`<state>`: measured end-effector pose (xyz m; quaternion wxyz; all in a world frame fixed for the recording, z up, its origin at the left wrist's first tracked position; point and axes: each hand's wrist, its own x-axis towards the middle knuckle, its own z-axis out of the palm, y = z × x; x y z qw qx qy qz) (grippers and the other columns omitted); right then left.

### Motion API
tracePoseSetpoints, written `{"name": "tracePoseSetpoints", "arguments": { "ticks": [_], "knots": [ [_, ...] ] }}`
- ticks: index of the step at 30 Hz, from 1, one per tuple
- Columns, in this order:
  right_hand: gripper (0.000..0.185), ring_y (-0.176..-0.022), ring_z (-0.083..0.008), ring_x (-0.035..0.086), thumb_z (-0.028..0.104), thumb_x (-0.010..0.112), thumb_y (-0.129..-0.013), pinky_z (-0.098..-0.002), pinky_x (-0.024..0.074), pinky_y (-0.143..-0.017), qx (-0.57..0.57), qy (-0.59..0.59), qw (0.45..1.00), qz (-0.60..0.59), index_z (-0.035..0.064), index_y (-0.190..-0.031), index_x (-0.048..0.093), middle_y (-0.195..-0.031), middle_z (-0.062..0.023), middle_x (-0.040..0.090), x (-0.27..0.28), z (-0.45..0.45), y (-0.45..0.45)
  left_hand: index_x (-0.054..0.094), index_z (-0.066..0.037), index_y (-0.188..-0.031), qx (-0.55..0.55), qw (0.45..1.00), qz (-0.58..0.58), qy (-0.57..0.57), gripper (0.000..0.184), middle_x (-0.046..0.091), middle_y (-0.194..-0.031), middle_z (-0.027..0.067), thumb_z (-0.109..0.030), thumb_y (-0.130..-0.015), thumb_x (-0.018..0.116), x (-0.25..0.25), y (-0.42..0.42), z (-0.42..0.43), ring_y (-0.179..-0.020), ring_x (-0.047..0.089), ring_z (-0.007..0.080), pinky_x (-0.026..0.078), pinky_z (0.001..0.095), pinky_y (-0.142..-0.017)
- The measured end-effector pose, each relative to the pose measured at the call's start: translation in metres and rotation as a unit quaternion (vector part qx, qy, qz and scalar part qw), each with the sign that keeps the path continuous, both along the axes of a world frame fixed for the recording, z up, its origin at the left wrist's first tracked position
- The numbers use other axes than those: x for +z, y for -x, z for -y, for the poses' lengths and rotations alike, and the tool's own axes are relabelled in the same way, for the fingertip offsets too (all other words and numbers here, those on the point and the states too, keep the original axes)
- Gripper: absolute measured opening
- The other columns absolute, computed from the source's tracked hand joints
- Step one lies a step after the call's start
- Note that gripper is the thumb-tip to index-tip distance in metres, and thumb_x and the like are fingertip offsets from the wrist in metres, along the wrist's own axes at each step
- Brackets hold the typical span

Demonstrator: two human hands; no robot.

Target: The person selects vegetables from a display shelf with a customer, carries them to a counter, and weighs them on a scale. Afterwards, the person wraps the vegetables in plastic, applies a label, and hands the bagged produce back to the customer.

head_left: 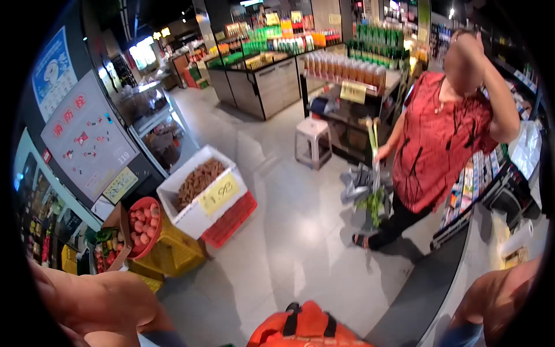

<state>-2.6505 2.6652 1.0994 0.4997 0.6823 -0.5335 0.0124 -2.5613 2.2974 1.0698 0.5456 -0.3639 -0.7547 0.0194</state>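
Observation:
Neither of my hands shows; only my bare left arm (98,295) at the lower left and my bare right arm (497,295) at the lower right enter the view. Between them, at the bottom edge, is an orange-red item with black straps (306,327), partly cut off. To the right stands another person in a red patterned shirt (433,144), one hand raised to the head. Their other hand holds a grey plastic bag (357,185) and long-stemmed leafy greens (373,208), hanging down.
On the left are a white box of brown produce (167,188) on a red crate (231,222), a red basket (137,254) of round pink-red produce, and a yellow crate (173,254). A stool (313,127) stands by the drinks shelf (347,72). A counter (462,277) borders the right.

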Motion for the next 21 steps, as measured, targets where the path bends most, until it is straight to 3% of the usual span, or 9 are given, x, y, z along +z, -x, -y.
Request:
{"name": "tracePoseSetpoints", "arguments": {
  "ticks": [7, 21],
  "knots": [
    [0.030, -0.066, -0.0176, 0.059, 0.012, 0.068, -0.090, -0.0377, 0.0576, -0.065, -0.024, -0.025, 0.999, -0.035, 0.0044, -0.114, 0.052, -0.111, -0.0110, 0.050, -0.017, -0.011, 0.001, 0.064, -0.001, -0.109, 0.007, 1.000, -0.026, 0.013, 0.022, 0.063, -0.086, 0.0058, -0.017, -0.094, 0.066, -0.017, 0.002, -0.009, -0.069, 0.058, 0.0161, 0.048, 0.0313, -0.065],
    [0.030, -0.065, -0.0163, 0.058, 0.004, 0.070, -0.087, -0.0375, 0.0582, -0.066, -0.049, -0.037, 0.998, 0.020, 0.0062, -0.112, 0.054, -0.115, -0.0094, 0.048, -0.039, -0.017, 0.028, 0.065, 0.000, -0.108, 0.011, 1.000, -0.009, 0.010, 0.020, 0.064, -0.086, 0.0053, -0.013, -0.092, 0.068, -0.036, 0.027, -0.017, -0.070, 0.059, 0.0166, 0.050, 0.0323, -0.067]
  ]
}}
